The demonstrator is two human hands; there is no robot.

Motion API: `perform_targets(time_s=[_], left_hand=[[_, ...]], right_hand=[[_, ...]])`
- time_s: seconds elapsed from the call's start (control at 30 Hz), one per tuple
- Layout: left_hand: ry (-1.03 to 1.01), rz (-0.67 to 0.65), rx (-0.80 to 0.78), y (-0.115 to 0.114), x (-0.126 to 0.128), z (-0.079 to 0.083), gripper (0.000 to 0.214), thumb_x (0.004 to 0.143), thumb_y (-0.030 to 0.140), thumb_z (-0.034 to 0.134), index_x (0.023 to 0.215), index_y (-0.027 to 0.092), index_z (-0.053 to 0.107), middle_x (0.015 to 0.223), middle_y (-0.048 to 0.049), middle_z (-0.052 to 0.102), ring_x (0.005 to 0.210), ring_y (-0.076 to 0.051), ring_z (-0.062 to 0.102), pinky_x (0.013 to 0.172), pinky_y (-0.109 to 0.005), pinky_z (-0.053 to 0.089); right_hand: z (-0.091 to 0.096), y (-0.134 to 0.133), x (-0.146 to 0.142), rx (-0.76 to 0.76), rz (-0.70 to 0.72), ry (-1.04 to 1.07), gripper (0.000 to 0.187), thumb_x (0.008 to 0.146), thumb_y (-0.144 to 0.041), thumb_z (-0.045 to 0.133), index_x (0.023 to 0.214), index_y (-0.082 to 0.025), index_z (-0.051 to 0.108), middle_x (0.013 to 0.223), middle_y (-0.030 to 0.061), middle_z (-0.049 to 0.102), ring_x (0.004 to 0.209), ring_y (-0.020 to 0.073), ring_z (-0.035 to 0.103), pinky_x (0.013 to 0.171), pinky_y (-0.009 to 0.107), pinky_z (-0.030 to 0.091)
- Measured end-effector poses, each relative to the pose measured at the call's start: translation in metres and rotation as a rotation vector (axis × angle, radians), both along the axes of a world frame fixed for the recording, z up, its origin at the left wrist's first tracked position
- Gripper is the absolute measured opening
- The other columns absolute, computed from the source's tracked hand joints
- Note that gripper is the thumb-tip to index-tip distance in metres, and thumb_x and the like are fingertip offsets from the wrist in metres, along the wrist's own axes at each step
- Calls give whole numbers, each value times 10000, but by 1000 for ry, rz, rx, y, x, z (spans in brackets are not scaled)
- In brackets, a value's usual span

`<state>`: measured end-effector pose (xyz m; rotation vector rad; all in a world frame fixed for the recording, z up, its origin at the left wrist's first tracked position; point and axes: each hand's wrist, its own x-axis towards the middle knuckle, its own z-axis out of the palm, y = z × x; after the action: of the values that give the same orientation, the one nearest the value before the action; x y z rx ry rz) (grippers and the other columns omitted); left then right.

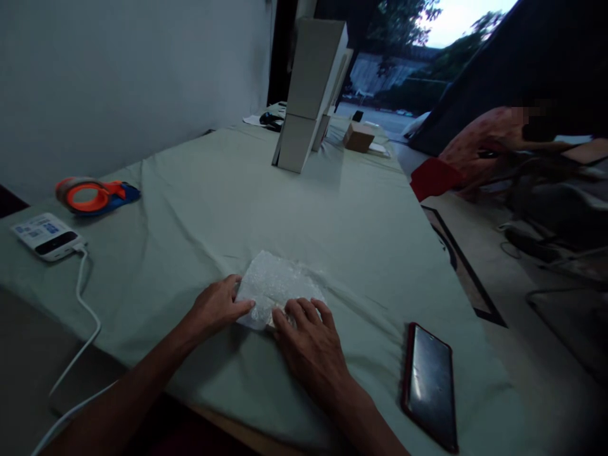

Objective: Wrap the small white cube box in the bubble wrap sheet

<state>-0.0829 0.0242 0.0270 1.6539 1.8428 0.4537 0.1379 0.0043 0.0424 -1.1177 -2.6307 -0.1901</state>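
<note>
Our left hand (216, 307) and right hand (311, 345) lie open, pressing bubble wrap (275, 285) at the desk's (237, 202) near edge. We cannot see inside the far-edge box (358, 136). That wrap looks white, crinkled, folded.

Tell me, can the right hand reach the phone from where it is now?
Probably yes. The right hand rests on the bubble wrap, and the phone lies flat to its right with only bare cloth between them.
</note>
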Motion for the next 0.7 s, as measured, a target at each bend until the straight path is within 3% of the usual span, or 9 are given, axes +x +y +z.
perform_targets(time_s=[0.13, 0.2, 0.3, 0.43, 0.53, 0.6, 0.7], left_hand=[[-47, -46, 18, 4, 6, -2, 266, 733, 413, 609, 852, 176, 636, 663, 17, 588, 604, -161, 529, 550, -249, 331], [-46, -57, 38, 4, 11, 0, 178, 718, 359, 607, 688, 186, 579, 626, 26, 557, 586, -146, 496, 546, -246, 306], [-38, -24, 95, 2, 20, 4, 160, 707, 259, 576, 599, 196, 476, 619, 33, 503, 603, -135, 443, 561, -247, 283], [-98, 22, 127, 5, 33, 8, 194, 658, 184, 548, 565, 202, 378, 583, 53, 400, 596, -120, 384, 545, -237, 266], [-225, 17, 80, 8, 41, 8, 140, 650, 180, 516, 591, 201, 391, 561, 68, 386, 553, -102, 385, 508, -214, 277], [-324, 9, 40, 10, 46, 8, 33, 675, 181, 481, 695, 193, 458, 589, 67, 447, 541, -96, 428, 493, -197, 314], [-430, -4, -15, 11, 51, 8, 223, 713, 191, 448, 928, 178, 508, 580, 77, 473, 488, -94, 449, 459, -186, 335]], right_hand=[[-2, 0, 0, 7, -2, -2, 258, 890, -174, 570, 1144, -224, 562, 1015, 57, 628, 999, 240, 512, 1008, 426, 286], [-3, -1, 0, 13, 1, 3, 270, 884, -174, 582, 1149, -222, 561, 1016, 57, 628, 1002, 240, 512, 1009, 429, 287], [-5, 0, 1, 14, 7, 7, 276, 886, -170, 583, 1156, -221, 559, 1032, 61, 627, 1019, 238, 513, 1022, 436, 282], [-5, 0, 1, 36, 18, -11, 237, 914, -167, 539, 1143, -218, 571, 1031, 62, 632, 1015, 239, 514, 1032, 441, 277], [-5, 1, 1, 48, 24, -9, 222, 921, -155, 513, 1125, -214, 581, 997, 60, 638, 985, 238, 520, 1022, 444, 287], [-5, 1, 2, 52, 33, 11, 223, 911, -151, 521, 1115, -211, 586, 1003, 67, 640, 992, 240, 521, 1017, 445, 295], [-5, 0, 3, 38, 46, 55, 232, 872, -166, 573, 1102, -194, 591, 1038, 81, 636, 1015, 243, 524, 1023, 447, 296]])
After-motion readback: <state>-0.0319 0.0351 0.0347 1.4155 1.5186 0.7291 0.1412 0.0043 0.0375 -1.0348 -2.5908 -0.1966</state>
